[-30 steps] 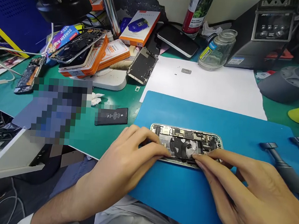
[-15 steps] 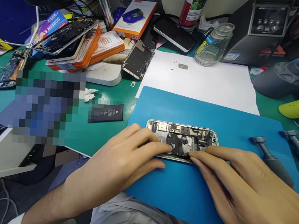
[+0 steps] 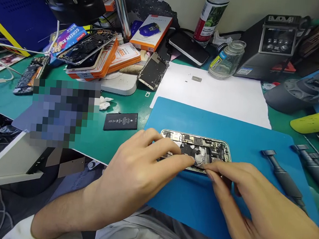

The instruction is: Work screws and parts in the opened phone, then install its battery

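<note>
An opened phone (image 3: 200, 141) lies on a blue mat (image 3: 192, 116), its circuit boards and a dark middle area with a silvery crumpled patch exposed. My left hand (image 3: 142, 165) reaches over its left part, fingers apart, with one fingertip touching down near the silvery patch. The left thumb is hidden. At the phone's near edge, my right hand (image 3: 257, 199) has thumb and forefinger pinched together; anything between them is too small to make out. A black phone battery (image 3: 121, 121) lies left of the mat on the green table.
White paper (image 3: 221, 94) behind the mat bears a small metal plate (image 3: 196, 78). A glass jar (image 3: 227, 60) and a bottle (image 3: 210, 19) stand at the back. Dark-handled tools (image 3: 283, 179) lie on the right. Orange boxes (image 3: 122, 57) and phone parts pile up at the back left.
My left hand's fingertip has slid right over the phone, and its thumb has gone out of sight. My right hand keeps its pinch at the near edge. The camera view has shifted slightly.
</note>
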### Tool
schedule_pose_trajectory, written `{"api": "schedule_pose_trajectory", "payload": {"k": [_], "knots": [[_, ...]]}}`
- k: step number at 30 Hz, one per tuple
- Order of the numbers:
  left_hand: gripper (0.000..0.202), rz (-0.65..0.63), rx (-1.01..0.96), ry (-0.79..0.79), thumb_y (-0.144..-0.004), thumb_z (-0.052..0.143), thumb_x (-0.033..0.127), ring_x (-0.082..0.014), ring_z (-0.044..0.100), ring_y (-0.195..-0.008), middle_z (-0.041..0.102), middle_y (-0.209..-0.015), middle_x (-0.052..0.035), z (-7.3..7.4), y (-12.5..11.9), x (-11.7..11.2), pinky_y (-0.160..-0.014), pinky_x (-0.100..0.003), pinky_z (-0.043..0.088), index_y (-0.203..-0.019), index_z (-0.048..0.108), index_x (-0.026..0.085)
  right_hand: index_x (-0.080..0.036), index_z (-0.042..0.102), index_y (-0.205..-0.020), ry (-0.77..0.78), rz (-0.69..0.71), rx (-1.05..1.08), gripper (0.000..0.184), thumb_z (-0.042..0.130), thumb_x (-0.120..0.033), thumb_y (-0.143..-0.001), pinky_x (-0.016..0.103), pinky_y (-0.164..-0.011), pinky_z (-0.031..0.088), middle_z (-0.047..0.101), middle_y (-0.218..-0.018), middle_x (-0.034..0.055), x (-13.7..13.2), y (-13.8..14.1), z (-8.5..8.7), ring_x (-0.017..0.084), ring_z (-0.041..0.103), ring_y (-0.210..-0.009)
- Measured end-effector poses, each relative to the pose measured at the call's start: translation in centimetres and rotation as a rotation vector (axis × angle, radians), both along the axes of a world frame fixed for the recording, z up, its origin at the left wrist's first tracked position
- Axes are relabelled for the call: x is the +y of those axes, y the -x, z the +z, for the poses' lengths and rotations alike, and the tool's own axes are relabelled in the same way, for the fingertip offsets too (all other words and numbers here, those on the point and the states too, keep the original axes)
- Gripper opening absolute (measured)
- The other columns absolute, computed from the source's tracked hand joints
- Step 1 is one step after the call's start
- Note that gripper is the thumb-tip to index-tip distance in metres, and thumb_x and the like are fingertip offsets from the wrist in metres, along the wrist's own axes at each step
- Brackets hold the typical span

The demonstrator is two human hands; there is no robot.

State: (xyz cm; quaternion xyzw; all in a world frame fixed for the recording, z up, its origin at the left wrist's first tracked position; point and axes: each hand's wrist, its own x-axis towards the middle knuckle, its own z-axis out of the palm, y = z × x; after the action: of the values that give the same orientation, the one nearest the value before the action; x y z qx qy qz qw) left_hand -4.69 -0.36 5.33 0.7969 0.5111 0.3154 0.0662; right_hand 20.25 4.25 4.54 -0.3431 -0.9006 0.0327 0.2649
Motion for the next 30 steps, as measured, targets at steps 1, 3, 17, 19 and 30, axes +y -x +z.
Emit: {"api": "schedule_pose_trajectory", "payload": {"k": [1,3,17,19,30], "knots": [[0.023,0.006,0.038,-0.032,-0.119,0.059,0.018,-0.0213,0.063,-0.102,0.083,-0.120,-0.0020,0.1,-0.2,0.1,-0.091,-0.038,0.052,-0.129,0.078,0.024,-0.021,0.067,-0.130,0.015,-0.012,0.026,0.018,0.055,-0.026,-0.118,0.024,-0.105,0.054,0.075,-0.122,0.0024,0.0,0.1,0.3,0.013,0.074,-0.107],[0.023,0.020,0.065,-0.060,-0.119,0.058,0.020,-0.0220,0.063,-0.102,0.084,-0.118,-0.0016,0.1,-0.6,0.5,-0.089,-0.040,0.049,-0.125,0.080,0.026,-0.025,0.070,-0.127,0.028,-0.045,0.077,0.015,0.058,-0.024,-0.117,0.020,-0.100,0.056,0.076,-0.118,-0.0010,0.0,0.2,0.7,0.011,0.075,-0.103],[0.008,-0.075,-0.919,0.627,-0.098,0.089,0.016,-0.0203,0.083,-0.099,0.087,-0.101,-0.0003,0.8,-1.0,2.3,-0.085,-0.031,0.066,-0.100,0.088,0.024,-0.029,0.078,-0.114,0.054,-0.160,0.279,0.017,0.079,-0.015,-0.104,0.028,-0.097,0.065,0.079,-0.106,-0.0042,-0.8,0.7,0.3,0.013,0.076,-0.090],[0.008,-0.088,-0.916,0.625,-0.098,0.089,0.016,-0.0219,0.082,-0.101,0.087,-0.102,-0.0019,0.5,-0.9,2.4,-0.089,-0.034,0.067,-0.099,0.088,0.024,-0.029,0.079,-0.112,0.050,-0.137,0.252,0.017,0.079,-0.015,-0.103,0.027,-0.097,0.064,0.078,-0.106,-0.0046,-0.6,0.5,0.3,0.013,0.076,-0.091],[0.042,0.002,-0.385,0.338,-0.104,0.085,0.023,-0.0219,0.072,-0.127,0.081,-0.140,0.0014,-0.5,1.4,1.5,-0.111,-0.039,0.059,-0.143,0.073,0.032,-0.017,0.072,-0.128,-0.095,0.022,-0.085,0.017,0.063,-0.017,-0.113,0.030,-0.096,0.053,0.074,-0.124,0.0050,0.7,0.1,0.3,0.016,0.069,-0.107]]}}
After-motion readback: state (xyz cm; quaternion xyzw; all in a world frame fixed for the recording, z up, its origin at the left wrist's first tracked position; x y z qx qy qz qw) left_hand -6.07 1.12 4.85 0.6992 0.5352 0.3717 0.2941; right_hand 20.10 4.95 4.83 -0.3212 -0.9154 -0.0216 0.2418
